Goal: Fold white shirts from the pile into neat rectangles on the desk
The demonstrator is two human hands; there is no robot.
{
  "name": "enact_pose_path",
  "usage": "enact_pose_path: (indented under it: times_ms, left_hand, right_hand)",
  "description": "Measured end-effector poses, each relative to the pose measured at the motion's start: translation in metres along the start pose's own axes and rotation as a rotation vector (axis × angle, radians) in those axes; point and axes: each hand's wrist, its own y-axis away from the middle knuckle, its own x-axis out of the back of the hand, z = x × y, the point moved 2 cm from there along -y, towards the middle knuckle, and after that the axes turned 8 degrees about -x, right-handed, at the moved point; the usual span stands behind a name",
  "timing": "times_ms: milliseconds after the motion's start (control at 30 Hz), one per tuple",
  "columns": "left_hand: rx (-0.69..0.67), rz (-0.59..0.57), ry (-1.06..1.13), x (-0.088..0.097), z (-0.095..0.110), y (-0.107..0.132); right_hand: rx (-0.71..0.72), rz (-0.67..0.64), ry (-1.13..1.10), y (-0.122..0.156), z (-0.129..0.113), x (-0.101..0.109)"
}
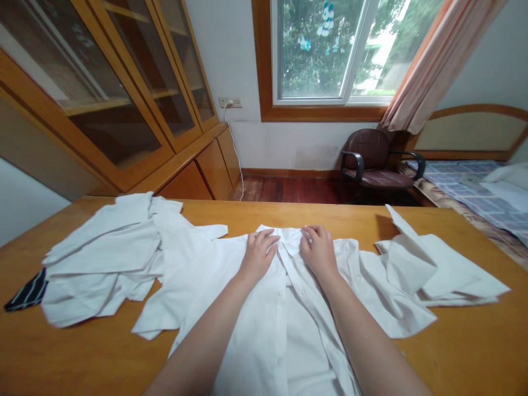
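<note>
A white button-front shirt (243, 330) lies spread on the wooden table, its collar toward the far edge and its front placket running toward me. My left hand (259, 254) rests on the left side of the collar (291, 236), fingers spread over the cloth. On the collar's right side lies my right hand (320, 250), its fingers bent and apart, with the tips touching the fabric. Both thumbs are partly hidden. The shirt's right sleeve (388, 297) is crumpled; its left sleeve (159, 311) lies flatter.
A heap of white garments (107, 247) sits at the left, beside dark striped cloth (28, 291). Folded white cloth (457, 269) lies at the right. Beyond the table (462, 346) are a glass-door cabinet (165, 137), an office chair (371, 159) and a bed (466, 181).
</note>
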Motion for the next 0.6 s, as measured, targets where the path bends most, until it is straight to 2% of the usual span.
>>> enact_pose_path:
  times_ms: [333,600]
  left_hand:
    - [-0.005,0.023,0.034,0.003,0.004,-0.001]
    - [0.016,-0.055,0.068,0.002,0.005,-0.002]
  right_hand:
    - [-0.012,-0.036,0.005,0.0,0.007,-0.007]
    - [-0.083,-0.053,-0.071,-0.003,0.015,-0.012]
